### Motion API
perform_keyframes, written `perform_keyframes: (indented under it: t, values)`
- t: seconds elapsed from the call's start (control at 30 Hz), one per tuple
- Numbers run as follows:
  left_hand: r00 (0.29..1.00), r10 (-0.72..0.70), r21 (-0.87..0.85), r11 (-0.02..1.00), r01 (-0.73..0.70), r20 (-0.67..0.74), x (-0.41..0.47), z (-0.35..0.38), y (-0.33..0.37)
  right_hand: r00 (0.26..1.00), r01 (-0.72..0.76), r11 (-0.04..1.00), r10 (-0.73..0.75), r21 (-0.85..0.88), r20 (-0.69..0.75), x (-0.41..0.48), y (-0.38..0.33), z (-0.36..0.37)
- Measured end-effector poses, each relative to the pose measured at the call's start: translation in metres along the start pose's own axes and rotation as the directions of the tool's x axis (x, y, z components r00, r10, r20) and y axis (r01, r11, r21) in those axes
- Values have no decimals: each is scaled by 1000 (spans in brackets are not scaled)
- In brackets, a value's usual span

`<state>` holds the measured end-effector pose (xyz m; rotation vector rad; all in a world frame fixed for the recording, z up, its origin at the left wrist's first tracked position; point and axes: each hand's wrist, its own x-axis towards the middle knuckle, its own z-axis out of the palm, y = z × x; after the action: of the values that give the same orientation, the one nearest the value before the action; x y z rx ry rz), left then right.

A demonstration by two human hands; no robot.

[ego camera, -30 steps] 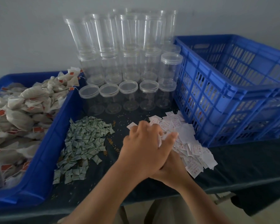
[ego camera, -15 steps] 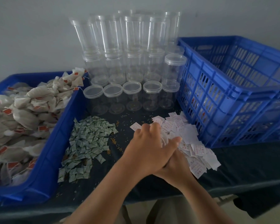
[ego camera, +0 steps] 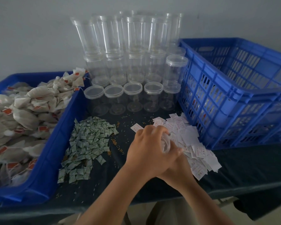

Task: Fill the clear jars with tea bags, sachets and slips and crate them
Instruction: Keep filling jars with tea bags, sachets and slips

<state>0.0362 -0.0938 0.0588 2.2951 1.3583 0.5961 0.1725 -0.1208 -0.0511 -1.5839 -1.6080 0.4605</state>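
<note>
Gripping a clear jar (ego camera: 166, 144) with my left hand (ego camera: 148, 148) over slips (ego camera: 193, 142); right hand (ego camera: 179, 167) hidden, can't tell. Jar looks light, stiff, slick: hold round its wall.

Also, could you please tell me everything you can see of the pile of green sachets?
The green sachets are small, flat, pale green printed packets, papery-looking, heaped loosely in a long pile on the dark tablecloth, beside the blue tray. Brown crumbs lie along their right edge; the left hand is nearby, not touching them.
</note>
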Motion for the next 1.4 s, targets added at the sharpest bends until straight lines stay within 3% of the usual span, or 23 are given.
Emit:
perform_keyframes:
  t: [0.07,0.13,0.4,0.47,0.53,0.63,0.77,0.87,0.97,1.13,1.2,1.27,1.4]
  values:
    - [991,54,14,998,-53,-126,3,3,-3,1000,10,998,-9,-59,10,-2,2,-1]
    - [979,129,-4,991,-132,-156,4,4,-7,1000,-2,999,2,-48,1,-3,3,-4]
    - [964,264,-95,960,-265,-23,11,-8,-26,1000,14,1000,-14,16,9,-3,-6,-7]
    - [967,244,-58,967,-248,-71,9,-4,-20,1000,12,1000,-12,7,1,-2,-4,-5]
    - [982,131,-16,991,-134,-135,5,6,-13,1000,23,1000,-23,-1,5,0,-6,-3]
    - [986,1,-79,997,-14,-165,3,14,-8,1000,27,999,-27,38,10,-2,-6,-4]
    - [995,45,-170,984,-59,-87,11,8,-19,999,-22,987,18,162,27,-4,2,-9]
    - [996,79,-231,969,-88,-48,13,4,-29,999,-10,987,3,162,42,-3,-4,-12]
    - [992,120,-409,904,-129,-49,8,5,-35,999,-34,981,28,192,34,-4,-7,-13]
    - [987,-7,-577,812,-89,-162,-1,12,-43,995,97,995,-97,-21,-5,-5,-23,-13]
    - [988,-5,-583,808,-87,-155,-3,11,-45,997,73,997,-73,-36,-9,-3,-34,-21]
    - [991,3,-621,780,-85,-131,-3,9,-48,995,97,990,-92,-102,49,4,-50,-37]
    - [994,-111,-796,603,51,-20,-3,6,-52,964,177,938,-103,-300,247,23,-75,-62]
